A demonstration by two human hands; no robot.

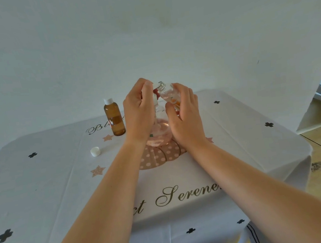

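Three containers matter here, and the risk sits where two of them meet. Directly above the flask (158,136), the right hand (185,116) has its fingers and thumb wrapped round a small clear vial (167,94). The vial is tipped so its open mouth leans toward a white piece (155,99), likely a funnel, seated at the flask's neck. The left hand (138,112) pinches that white piece with curled fingertips and steadies it.

If the vial's mouth drifts off the white piece, liquid would probably run down the outside of the flask onto the table (47,175). Tipping too steeply could flood the narrow opening and overflow it. The flask is round-bodied and held only at its top, so a sideways push from either hand might rock it. The left forearm passes close to the amber bottle (115,119), which stands just left of the flask, and a careless withdrawal could knock it over.

The vial holds a pale, faintly pink liquid, though how much cannot be told behind the fingers. The flask shows a pink tint low in its bulb, its level hidden by the wrists. The amber bottle is capped in white and looks partly filled. A loose white cap (95,151) lies open side up, further left of the flask and nearer the person.
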